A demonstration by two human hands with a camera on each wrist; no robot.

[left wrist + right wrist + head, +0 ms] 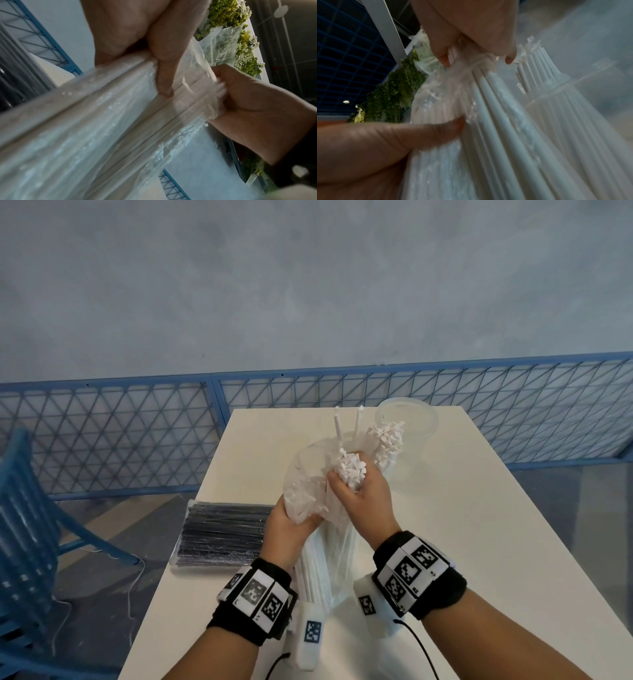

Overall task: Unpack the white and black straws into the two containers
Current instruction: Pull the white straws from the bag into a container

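A clear plastic bag (308,474) of white straws (329,556) stands upright on the white table (479,542). My left hand (301,508) grips the crumpled bag film pulled down at its top, thumb (163,81) pressed on it. My right hand (346,484) clasps the upper ends of a bundle of white straws (349,470) sticking out of the bag. Just behind, more white straws (387,436) stand in a clear container (394,474). A second clear container (407,419) behind it looks empty. A sealed pack of black straws (222,532) lies at the table's left edge.
Two single white straws (347,426) rise behind the bag. A blue mesh fence (137,440) runs along the table's far and left sides, and a blue chair (30,525) stands left of the table. The wrist views show green wall plants (228,16).
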